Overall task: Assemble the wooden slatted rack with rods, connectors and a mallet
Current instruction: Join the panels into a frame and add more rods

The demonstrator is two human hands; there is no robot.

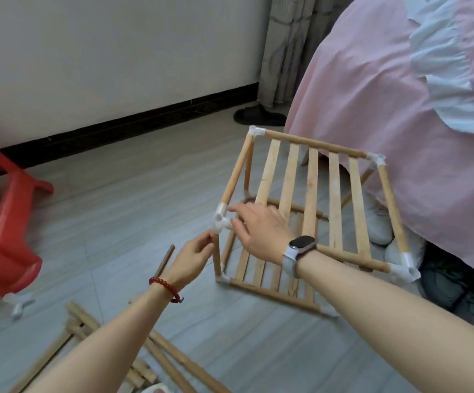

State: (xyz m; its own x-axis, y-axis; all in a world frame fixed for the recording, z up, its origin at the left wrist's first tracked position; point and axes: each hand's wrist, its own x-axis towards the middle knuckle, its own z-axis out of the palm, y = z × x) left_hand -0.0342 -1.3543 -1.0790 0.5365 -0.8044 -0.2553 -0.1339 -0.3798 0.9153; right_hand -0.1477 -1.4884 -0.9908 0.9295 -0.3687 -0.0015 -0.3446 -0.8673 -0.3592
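A two-tier wooden slatted rack (pixel 312 194) stands on the floor beside the bed, its rods joined by white plastic connectors. My left hand (pixel 191 258) pinches the top of the near-left upright rod (pixel 216 256) just under the white corner connector (pixel 221 221). My right hand (pixel 261 231) reaches across the upper tier, fingers stretched out and touching that same connector. A loose dark rod (pixel 165 260) lies on the floor behind my left hand. No mallet is visible.
A red plastic stool (pixel 3 222) lies tipped at the left. Loose white connectors (pixel 20 303) sit near it. More rods and a slatted panel (pixel 133 364) lie at the bottom. A pink bedcover (pixel 400 123) hangs at the right, shoes beneath it.
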